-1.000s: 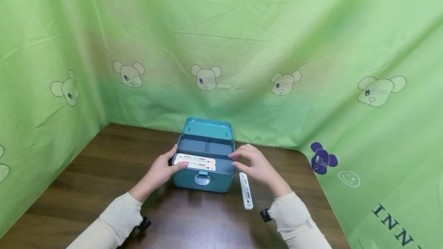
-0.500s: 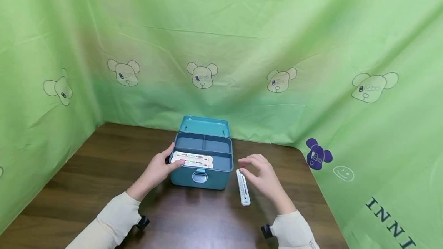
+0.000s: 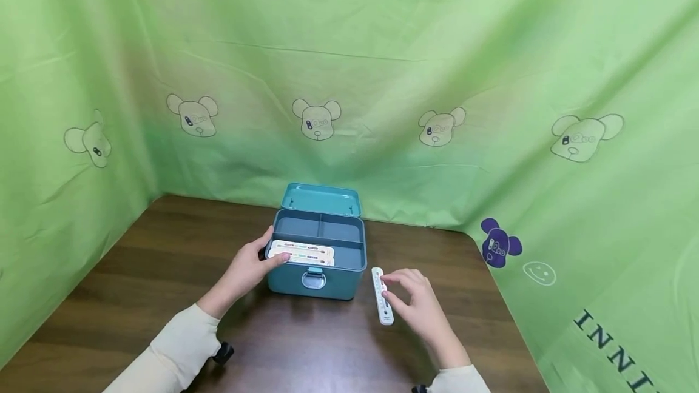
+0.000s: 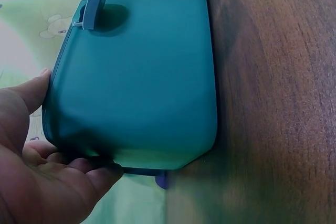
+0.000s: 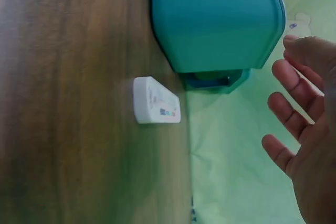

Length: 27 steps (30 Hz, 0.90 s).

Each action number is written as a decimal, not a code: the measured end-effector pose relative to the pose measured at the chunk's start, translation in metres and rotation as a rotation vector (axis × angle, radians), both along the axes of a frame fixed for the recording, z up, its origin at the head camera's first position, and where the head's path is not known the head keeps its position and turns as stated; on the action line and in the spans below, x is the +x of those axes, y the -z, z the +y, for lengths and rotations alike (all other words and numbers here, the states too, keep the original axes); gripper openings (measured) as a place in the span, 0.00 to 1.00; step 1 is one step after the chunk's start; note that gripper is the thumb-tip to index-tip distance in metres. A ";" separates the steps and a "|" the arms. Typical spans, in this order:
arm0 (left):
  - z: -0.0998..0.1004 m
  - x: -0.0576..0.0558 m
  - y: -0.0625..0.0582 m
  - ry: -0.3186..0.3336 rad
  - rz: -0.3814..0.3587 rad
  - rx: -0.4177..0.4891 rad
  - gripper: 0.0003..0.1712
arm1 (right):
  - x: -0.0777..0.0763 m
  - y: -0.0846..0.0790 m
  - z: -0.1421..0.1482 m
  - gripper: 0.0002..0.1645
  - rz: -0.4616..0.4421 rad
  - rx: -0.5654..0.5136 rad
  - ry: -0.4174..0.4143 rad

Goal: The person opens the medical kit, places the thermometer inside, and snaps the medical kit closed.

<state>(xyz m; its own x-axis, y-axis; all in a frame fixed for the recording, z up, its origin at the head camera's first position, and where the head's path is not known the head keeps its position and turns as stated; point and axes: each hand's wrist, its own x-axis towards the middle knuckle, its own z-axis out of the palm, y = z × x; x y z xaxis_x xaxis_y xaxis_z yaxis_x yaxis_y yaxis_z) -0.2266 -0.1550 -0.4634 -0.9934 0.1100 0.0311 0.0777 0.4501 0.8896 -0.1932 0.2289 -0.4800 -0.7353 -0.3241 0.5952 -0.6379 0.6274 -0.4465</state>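
Note:
A teal lidded box (image 3: 341,285) stands on the table with its lid (image 3: 322,199) tipped back. My left hand (image 3: 246,270) grips its left end, thumb over the front rim and fingers curled along the side wall. Two white thermometers (image 3: 301,248) lie side by side in the front compartment, partly behind that thumb. Another white thermometer (image 3: 378,290) lies on the table just right of the box. Over it is my right hand (image 3: 419,305), thumb and forefinger apart. In the right wrist view a gap shows between the relaxed fingers (image 5: 286,111) and the thermometer (image 5: 163,107).
Two divided compartments (image 3: 297,224) lie at the back of the box. A metal latch (image 3: 314,280) is on its front. The brown wooden table (image 3: 306,350) meets a green printed curtain (image 3: 246,156) behind and at both sides.
My right hand has moved from the box's right rim, rightward and down, to over the loose thermometer. My left hand keeps its grip on the box. The head view has shifted slightly.

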 end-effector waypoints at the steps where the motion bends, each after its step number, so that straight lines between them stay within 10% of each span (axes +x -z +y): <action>1: 0.000 0.000 0.000 -0.002 0.001 -0.001 0.59 | 0.002 0.001 0.001 0.20 -0.004 0.007 0.014; 27: 0.000 0.001 0.001 -0.001 0.004 -0.031 0.59 | 0.019 0.023 -0.006 0.34 -0.298 0.146 0.316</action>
<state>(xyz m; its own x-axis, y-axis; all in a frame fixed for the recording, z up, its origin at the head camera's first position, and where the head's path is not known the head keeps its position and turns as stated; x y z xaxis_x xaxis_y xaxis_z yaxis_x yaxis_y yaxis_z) -0.2256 -0.1550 -0.4645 -0.9934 0.1102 0.0317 0.0809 0.4773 0.8750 -0.1744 0.2227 -0.5026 -0.9437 -0.1214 0.3077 -0.2627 0.8404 -0.4740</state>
